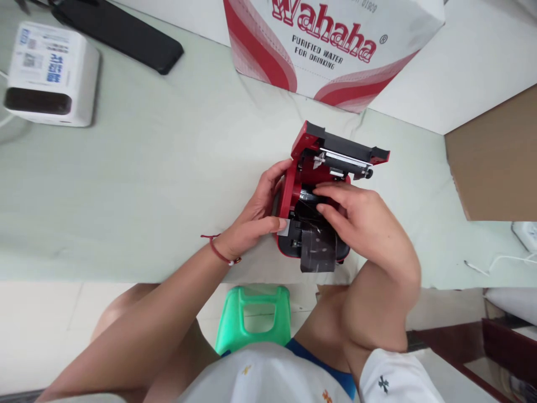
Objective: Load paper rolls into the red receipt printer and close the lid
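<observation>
A small red label printer (293,187) with its lid (339,146) flipped open sits near the front edge of a pale green table (159,168). My left hand (258,215) grips the printer's left side, thumb on the front corner. My right hand (361,221) reaches into the open bay, fingers curled on a dark roll inside. A dark strip of film (318,249) hangs out of the front of the printer. A red cord bracelet is on my left wrist.
A white box-shaped device (52,75) stands at the far left, a black phone-like slab (126,33) behind it. A Wahaha water carton (331,45) stands at the back, brown cardboard (495,162) at the right. A green stool (254,316) is under the table edge.
</observation>
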